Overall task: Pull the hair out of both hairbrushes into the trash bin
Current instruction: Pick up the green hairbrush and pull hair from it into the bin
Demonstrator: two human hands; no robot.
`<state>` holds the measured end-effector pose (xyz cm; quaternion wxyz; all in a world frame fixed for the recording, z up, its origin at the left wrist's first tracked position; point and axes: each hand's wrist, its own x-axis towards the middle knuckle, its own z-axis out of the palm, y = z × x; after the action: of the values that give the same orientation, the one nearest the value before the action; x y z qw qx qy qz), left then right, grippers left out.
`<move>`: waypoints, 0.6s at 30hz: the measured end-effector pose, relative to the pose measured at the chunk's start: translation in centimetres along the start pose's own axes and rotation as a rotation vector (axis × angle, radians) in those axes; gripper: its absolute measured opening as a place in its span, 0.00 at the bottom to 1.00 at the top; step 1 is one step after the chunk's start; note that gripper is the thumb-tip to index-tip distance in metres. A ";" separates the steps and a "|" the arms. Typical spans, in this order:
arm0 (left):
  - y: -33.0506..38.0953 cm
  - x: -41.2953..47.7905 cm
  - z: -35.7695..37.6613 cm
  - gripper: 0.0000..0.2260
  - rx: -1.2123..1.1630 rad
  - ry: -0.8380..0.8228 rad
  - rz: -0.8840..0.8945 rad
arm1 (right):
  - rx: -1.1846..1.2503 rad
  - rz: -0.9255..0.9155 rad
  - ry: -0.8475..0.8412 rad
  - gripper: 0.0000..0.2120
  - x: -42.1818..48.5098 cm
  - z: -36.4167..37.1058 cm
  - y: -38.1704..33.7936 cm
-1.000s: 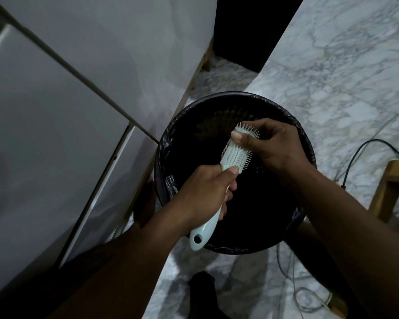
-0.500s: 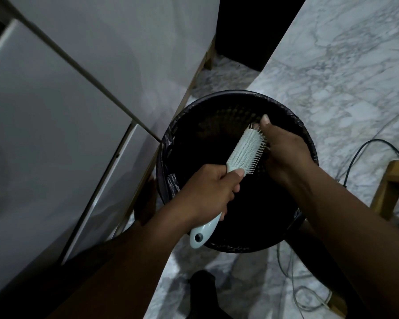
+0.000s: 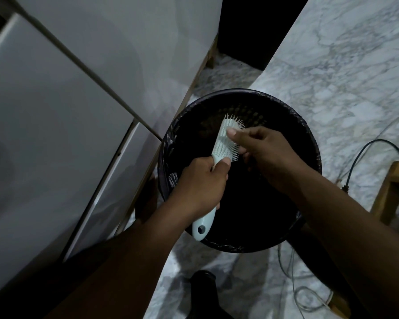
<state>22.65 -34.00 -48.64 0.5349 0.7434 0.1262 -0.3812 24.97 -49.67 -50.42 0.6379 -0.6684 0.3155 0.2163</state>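
Hairbrush (image 3: pixel 219 148), pale plastic, in left grip (image 3: pixel 200 183); right grip (image 3: pixel 260 148) pinching bristles.

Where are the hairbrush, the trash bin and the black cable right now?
hairbrush (image 3: pixel 224 143), head view, on the pale back of its bristle head.
trash bin (image 3: pixel 308 132), head view, on its bag-lined rim at the far right.
black cable (image 3: pixel 355 162), head view, on the dark curve over the marble floor.

The left hand (image 3: pixel 199 183) is wrapping its fingers around the handle of the hairbrush (image 3: pixel 221 143), thumb lying along the neck. The right hand (image 3: pixel 266 149) is reaching in from the right, its thumb and fingers pinching at the bristles, both forearms stretching forward.
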 end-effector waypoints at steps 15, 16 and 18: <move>-0.1 0.1 0.5 0.19 -0.020 0.056 0.069 | 0.214 -0.081 0.095 0.15 0.4 0.8 0.9; 0.0 0.1 0.5 0.19 -0.023 0.058 0.071 | 0.246 -0.064 0.087 0.15 0.5 0.9 0.9; 0.0 0.1 0.5 0.19 -0.034 0.055 0.068 | 0.322 -0.003 0.081 0.14 0.5 1.1 0.8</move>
<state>22.49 -34.44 -48.75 0.5565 0.7482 0.1223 -0.3400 24.90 -48.65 -51.41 0.7238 -0.5662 0.3706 0.1348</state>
